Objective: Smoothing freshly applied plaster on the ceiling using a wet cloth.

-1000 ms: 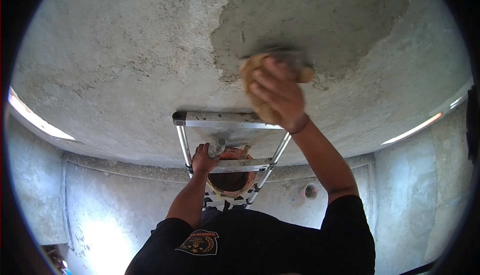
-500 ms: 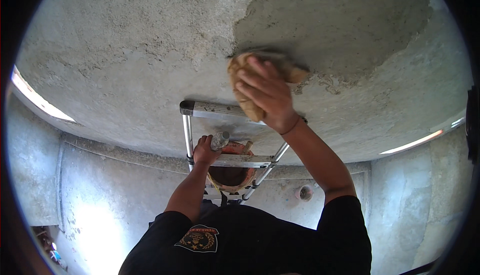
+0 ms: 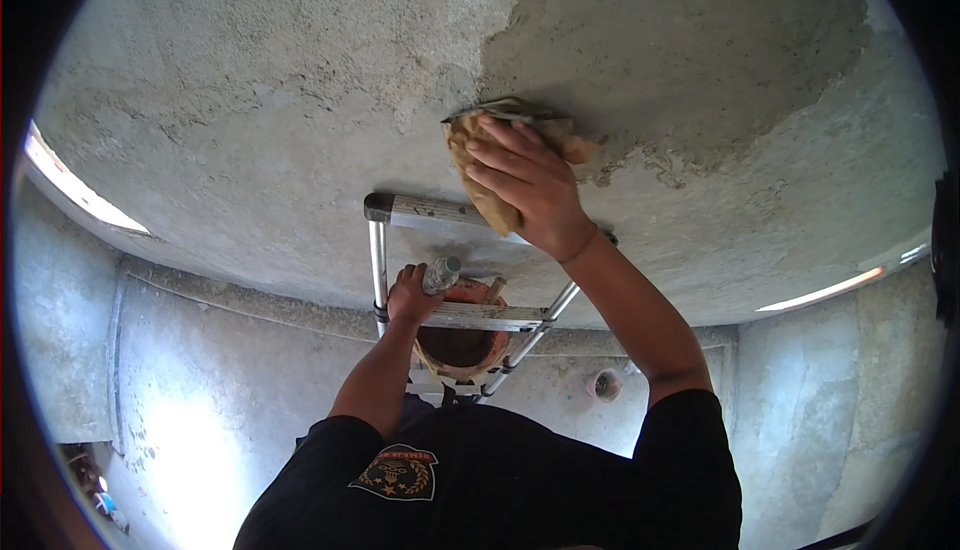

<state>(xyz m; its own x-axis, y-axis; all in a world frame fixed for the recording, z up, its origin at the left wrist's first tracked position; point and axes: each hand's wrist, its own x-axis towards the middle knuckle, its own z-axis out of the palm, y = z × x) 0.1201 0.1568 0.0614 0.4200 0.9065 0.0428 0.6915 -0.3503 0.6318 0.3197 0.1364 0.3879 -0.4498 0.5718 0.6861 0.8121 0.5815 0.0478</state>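
My right hand presses a crumpled sheet of brown paper against the wall, its fingers spread over the sheet. Its upper edge folds up dark along the wall, at the lower left border of a darker, damp-looking plaster patch. Lower down, my left hand is closed around a clear plastic bottle, beside the left rail of a metal ladder. Behind a ladder step, an orange bucket shows dark contents and a stick-like handle.
The grey wall is rough, with ragged plaster along the patch's lower border. A small pail stands on the floor at right. Bright slit openings show at both sides. Assorted items lie at the far lower left.
My right hand and the brown paper have slid left along the wall, away from the damp patch. My left hand stays on the bottle. The view has shifted slightly.
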